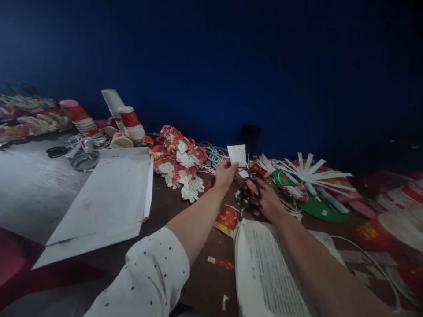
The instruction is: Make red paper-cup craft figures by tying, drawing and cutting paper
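My left hand (pixel 225 172) pinches a small piece of white paper (pixel 237 155) by its lower edge, and a thin curved line is drawn on it. Just to the right, my right hand (pixel 261 196) is closed around the dark handles of a pair of scissors (pixel 256 186). The blades point up beside the paper's right edge; whether they touch it I cannot tell. Below the hands lie a red and gold cut cup piece (pixel 228 219) and an open book (pixel 264 268) with printed text.
A pile of red and white paper cutouts (pixel 181 160) lies left of my hands. Further left are a white board (pixel 102 193), stacked paper cups (pixel 130 123) and dark scissors (pixel 58 152). On the right, a cup cut into strips (pixel 310 171) rests above a green disc (pixel 320 209).
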